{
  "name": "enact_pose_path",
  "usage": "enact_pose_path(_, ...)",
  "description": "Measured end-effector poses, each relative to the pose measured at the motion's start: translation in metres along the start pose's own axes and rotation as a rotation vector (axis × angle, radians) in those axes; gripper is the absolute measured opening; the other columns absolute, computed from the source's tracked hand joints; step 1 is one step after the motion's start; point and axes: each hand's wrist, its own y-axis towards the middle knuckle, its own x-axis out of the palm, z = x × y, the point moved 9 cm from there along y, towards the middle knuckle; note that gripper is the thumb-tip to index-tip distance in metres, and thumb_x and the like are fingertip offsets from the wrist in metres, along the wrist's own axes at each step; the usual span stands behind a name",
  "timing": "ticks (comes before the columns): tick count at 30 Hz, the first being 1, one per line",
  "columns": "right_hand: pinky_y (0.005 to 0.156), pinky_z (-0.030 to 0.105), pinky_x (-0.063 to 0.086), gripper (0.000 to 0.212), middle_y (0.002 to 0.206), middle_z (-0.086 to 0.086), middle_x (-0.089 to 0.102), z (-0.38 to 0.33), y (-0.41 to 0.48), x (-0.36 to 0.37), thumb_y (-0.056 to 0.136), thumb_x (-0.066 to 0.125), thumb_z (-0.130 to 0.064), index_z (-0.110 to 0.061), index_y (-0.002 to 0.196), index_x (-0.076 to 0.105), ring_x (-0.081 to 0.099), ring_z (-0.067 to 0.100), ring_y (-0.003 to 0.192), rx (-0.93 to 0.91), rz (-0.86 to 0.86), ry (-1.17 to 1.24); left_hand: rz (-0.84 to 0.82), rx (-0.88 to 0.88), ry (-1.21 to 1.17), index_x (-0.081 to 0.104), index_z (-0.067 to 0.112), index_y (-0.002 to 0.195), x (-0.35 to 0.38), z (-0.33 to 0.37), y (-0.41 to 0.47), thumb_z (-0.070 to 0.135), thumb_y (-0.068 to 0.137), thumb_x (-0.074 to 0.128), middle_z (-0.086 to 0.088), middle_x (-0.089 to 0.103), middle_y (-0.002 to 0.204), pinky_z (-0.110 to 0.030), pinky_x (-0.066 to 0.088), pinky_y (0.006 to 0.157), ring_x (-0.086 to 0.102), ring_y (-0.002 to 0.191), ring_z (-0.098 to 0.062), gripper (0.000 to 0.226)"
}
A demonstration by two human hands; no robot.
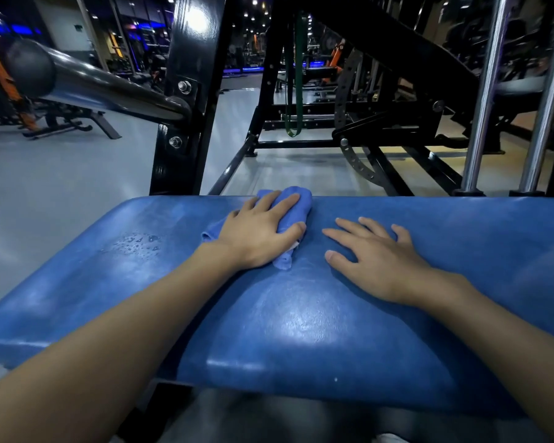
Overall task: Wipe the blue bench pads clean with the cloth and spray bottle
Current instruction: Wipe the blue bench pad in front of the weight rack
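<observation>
Blue bench pad, gym floor, with blue cloth at its far edge.
Left hand pressed flat over cloth, fingers curled on it; right hand empty, spread flat on pad beside it. Water droplets left of cloth.

One pad, one cloth, two hands

There was one blue pad, one blue cloth, one left hand and one right hand.

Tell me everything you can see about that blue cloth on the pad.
The blue cloth looks like soft towelling, bunched and folded rather than spread flat. It lies near the far edge of the blue bench pad, pressed down under the left hand, whose fingers curl over it. Its ends poke out beyond the hand on both sides.
</observation>
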Motion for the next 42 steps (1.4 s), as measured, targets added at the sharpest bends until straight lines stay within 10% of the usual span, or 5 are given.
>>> enact_pose_path(12, 0.114, 0.064, -0.012, 0.052, 0.165, -0.013, 0.009, -0.012, -0.002, -0.013, 0.102, 0.021, -0.055, -0.043, 0.152, 0.025, -0.003, 0.021, 0.153, -0.017, -0.035, -0.119, 0.027, 0.026, 0.085, 0.009, 0.049, 0.154, -0.018, 0.021, -0.153, 0.077, 0.08, 0.012, 0.015, 0.012, 0.165, -0.047, 0.026, 0.116, 0.018, 0.149, -0.023, 0.08)
enact_pose_path(30, 0.12, 0.052, -0.006, 0.061, 0.163, -0.022, -0.002, -0.014, 0.014, 0.008, 0.092, 0.016, -0.068, -0.052, 0.151, 0.01, -0.008, 0.009, 0.151, -0.011, -0.052, -0.056, -0.022, -0.062, 0.02, 0.017, 0.046, 0.153, 0.008, -0.039, 0.071, 0.066, 0.092, 0.032, 0.005, 0.025, 0.16, -0.051, 0.023, 0.113, 0.029, 0.142, -0.033, 0.066)
enact_pose_path(42, 0.12, 0.051, -0.003, 0.061, 0.163, -0.021, 0.006, -0.013, 0.011, 0.005, 0.092, 0.022, -0.069, -0.052, 0.151, 0.017, -0.001, 0.008, 0.151, 0.013, -0.015, -0.001, -0.021, 0.033, -0.019, 0.017, 0.046, 0.154, 0.0, -0.016, -0.027, 0.079, 0.071, 0.014, 0.007, 0.019, 0.164, -0.048, 0.022, 0.118, 0.02, 0.148, -0.029, 0.089)
